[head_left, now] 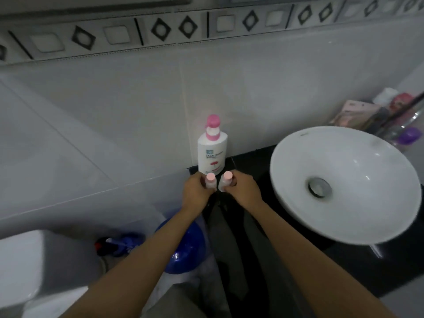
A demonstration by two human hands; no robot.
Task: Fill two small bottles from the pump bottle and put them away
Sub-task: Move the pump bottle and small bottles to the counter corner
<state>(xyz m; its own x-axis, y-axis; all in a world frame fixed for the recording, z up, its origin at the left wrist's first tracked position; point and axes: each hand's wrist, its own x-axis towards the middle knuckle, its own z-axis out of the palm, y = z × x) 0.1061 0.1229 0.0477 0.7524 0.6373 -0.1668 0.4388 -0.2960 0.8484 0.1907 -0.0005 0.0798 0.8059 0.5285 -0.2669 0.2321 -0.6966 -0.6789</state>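
Note:
A white pump bottle (211, 152) with a pink pump head stands on the black counter (250, 166) against the tiled wall. Just in front of it I hold two small pale bottles with pink caps, side by side and close together. My left hand (196, 191) grips the left small bottle (210, 181). My right hand (243, 190) grips the right small bottle (225, 182). Both caps are on. Fingers cover the lower parts of both small bottles.
A white round basin (344, 182) sits on the counter to the right. Packets and a purple item (409, 135) lie behind it at the far right. Below left are a blue bucket (185, 246), a blue spray bottle (124, 243) and a white toilet tank (34, 260).

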